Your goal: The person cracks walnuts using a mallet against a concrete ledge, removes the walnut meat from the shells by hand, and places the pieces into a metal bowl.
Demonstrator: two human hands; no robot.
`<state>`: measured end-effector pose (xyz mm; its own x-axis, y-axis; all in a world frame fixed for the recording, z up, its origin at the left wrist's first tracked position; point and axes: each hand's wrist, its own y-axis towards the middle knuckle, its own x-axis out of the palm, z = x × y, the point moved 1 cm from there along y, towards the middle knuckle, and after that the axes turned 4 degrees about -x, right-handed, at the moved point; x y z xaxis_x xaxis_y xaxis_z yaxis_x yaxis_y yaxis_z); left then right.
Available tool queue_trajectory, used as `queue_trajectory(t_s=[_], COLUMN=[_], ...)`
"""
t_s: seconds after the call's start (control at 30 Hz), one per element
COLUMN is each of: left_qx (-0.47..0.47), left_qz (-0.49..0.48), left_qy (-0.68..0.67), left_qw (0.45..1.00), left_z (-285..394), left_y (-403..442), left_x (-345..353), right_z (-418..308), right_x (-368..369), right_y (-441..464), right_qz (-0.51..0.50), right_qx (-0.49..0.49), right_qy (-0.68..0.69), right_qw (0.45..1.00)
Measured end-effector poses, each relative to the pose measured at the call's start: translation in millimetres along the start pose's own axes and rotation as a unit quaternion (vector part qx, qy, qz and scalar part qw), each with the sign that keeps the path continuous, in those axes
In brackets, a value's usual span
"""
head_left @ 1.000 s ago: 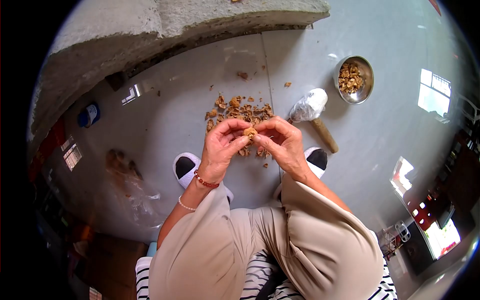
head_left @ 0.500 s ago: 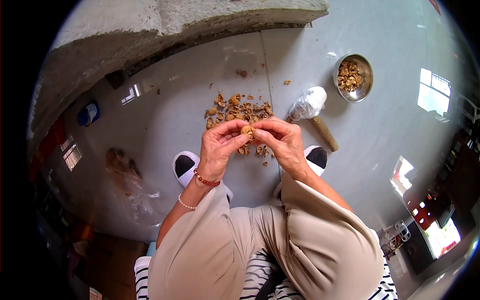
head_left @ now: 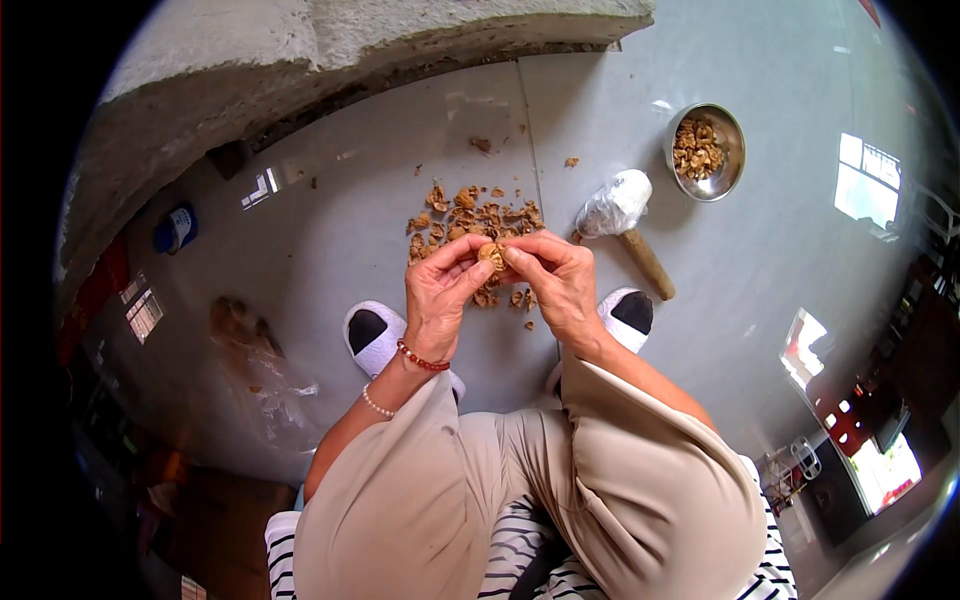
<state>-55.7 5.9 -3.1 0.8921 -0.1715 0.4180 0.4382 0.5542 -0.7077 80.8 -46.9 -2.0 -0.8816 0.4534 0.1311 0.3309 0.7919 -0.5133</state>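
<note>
A cracked walnut [head_left: 491, 256] is pinched between the fingertips of both hands, above the floor between the feet. My left hand [head_left: 440, 290] grips its left side, with fingers and thumb closed on it. On its right side, the thumb and fingers of my right hand [head_left: 562, 283] hold it too. Broken walnut shells [head_left: 465, 215] lie scattered on the floor beneath and beyond the hands, partly hidden by them. Walnut kernels [head_left: 697, 150] sit in a steel bowl [head_left: 738, 169] at the upper right.
A mallet wrapped in clear plastic [head_left: 615, 204], with a wooden handle [head_left: 648, 264], lies right of the shells. Behind is a rough concrete ledge [head_left: 330, 60]. A blue container [head_left: 176, 229] and a plastic bag [head_left: 280, 400] are at the left. Slippered feet [head_left: 375, 337] flank the hands.
Both hands, still pinching the walnut, have shifted slightly left and up. The walnut has been turned, and more of its pale inside shows. The view has moved a little.
</note>
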Motion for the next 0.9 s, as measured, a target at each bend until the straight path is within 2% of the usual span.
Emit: queue_trajectory(t_s=[0.17, 0.37, 0.57, 0.77, 0.9], left_qx=[-0.012, -0.021, -0.032, 0.029, 0.015], left_qz=[-0.004, -0.001, -0.011, 0.005, -0.013], left_qy=[0.000, 0.000, -0.005, 0.051, 0.064], left_qw=[1.000, 1.000, 0.999, 0.998, 0.998], left_z=[-2.8, -4.5, -2.9, -0.3, 0.6], left_y=[1.5, -0.1, -1.7, -2.7, -0.9], left_x=[-2.8, -6.2, -5.6, -1.5, -1.8], right_z=[1.9, 2.2, 4.5, 0.2, 3.9], right_x=[-3.9, -6.6, -7.5, -3.1, -5.7], right_y=[1.4, 2.1, 0.4, -0.4, 1.1], right_qz=[-0.011, -0.033, -0.040, -0.020, -0.030], right_qx=[0.063, 0.093, 0.075, 0.023, -0.025], right_qy=[0.024, 0.091, 0.066, -0.020, -0.056], right_qw=[0.998, 0.991, 0.994, 0.999, 0.998])
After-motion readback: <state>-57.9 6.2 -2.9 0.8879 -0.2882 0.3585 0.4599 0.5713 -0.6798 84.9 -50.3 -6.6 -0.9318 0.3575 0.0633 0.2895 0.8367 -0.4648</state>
